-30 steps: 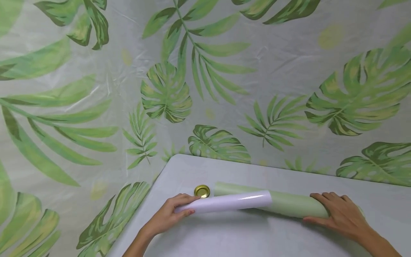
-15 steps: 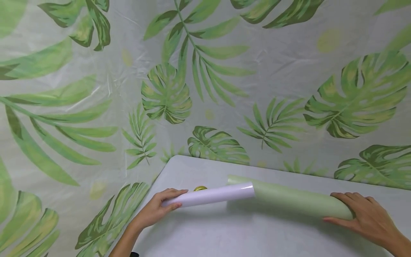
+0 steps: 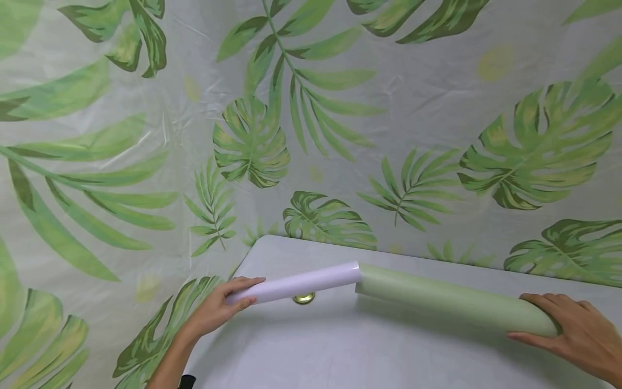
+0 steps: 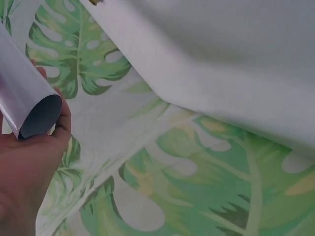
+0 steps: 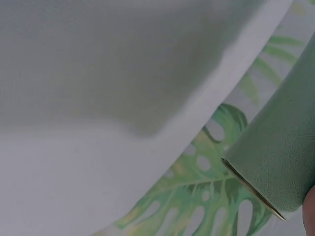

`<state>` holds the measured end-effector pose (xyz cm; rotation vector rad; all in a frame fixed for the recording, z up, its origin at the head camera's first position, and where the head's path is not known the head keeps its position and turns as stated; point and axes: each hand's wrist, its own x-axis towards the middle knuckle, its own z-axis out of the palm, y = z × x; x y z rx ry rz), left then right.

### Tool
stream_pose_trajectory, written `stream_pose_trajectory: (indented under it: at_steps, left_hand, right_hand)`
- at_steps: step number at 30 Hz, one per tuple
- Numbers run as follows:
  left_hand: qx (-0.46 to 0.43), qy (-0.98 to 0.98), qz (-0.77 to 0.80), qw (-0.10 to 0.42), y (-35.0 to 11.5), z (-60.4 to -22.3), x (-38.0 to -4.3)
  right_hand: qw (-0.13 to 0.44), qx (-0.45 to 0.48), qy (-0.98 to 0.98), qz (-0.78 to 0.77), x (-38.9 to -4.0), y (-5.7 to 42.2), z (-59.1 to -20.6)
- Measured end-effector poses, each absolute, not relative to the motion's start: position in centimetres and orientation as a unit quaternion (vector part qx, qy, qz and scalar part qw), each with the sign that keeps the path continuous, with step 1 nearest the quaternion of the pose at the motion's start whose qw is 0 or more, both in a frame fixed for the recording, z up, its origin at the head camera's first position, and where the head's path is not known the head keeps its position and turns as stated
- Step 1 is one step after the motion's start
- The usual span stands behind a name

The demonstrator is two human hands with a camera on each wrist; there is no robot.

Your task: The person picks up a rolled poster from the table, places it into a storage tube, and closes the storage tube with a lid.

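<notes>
My right hand [image 3: 578,335] lies nearest me, fingers curled over the far-right end of the green roll [image 3: 452,298], holding it against the counter [image 3: 340,356]. My left hand [image 3: 218,308] grips the end of the glossy white roll [image 3: 301,283], which sticks out of the green one and lifts over the counter's left edge. By my reckoning I'm mid-pull, sliding the inner roll free; next needs a straight, steady draw. Beyond it, a gold lid [image 3: 304,297] peeks out before the leaf-print curtain [image 3: 340,135].

Bare table [image 3: 340,351] — gold lid [image 3: 304,298] under rolls
</notes>
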<state>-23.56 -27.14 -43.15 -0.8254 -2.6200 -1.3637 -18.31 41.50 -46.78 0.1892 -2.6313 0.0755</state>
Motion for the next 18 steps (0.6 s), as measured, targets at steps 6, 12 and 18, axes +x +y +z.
stream_pose_trajectory:
  at_steps: [6,12,18]
  left_hand:
    - [-0.260,-0.863,-0.430,0.053,-28.2,-43.1,-23.8]
    - [-0.279,-0.858,-0.427,0.062,-28.5,-43.1,-24.0]
    - [-0.290,-0.858,-0.421,0.054,-28.1,-43.1,-24.3]
  right_hand:
    - [0.249,0.073,-0.965,0.023,-18.2,41.9,-46.6]
    - [0.249,0.081,-0.965,0.029,-18.2,41.7,-46.7]
    - [0.262,0.090,-0.960,0.044,-18.2,41.1,-46.8]
